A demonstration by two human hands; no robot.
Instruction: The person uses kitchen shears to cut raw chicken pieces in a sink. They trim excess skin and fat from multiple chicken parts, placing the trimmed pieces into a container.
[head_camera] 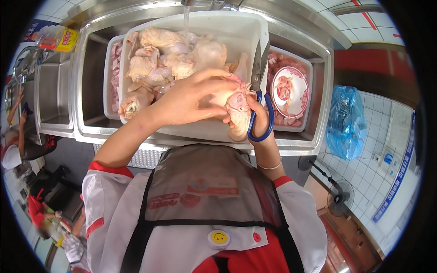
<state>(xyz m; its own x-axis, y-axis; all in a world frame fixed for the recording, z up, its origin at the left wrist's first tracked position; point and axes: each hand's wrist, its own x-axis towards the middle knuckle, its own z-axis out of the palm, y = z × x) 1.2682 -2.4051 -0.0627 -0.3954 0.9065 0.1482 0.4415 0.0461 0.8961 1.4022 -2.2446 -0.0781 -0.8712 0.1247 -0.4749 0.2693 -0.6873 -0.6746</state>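
Above the front of a white plastic tub [245,25], my left hand [191,99] grips a raw chicken piece [239,105] from the left. My right hand [261,117] touches the same piece from the right and has blue-handled scissors [260,85] hooked over its fingers, blades pointing up and apart. Raw chicken pieces [146,65] fill the back and left of the tub. A stream of water [186,27] falls on them from a tap. Right of the tub, a red-patterned white bowl [304,99] holds small pink scraps.
The tub sits across a steel sink [327,78], over trays of cut pink meat [116,65]. An oil bottle [61,39] stands at the left corner, a blue plastic bag [346,123] hangs at the right, and a fan [341,198] is behind it. Other people are at the far left.
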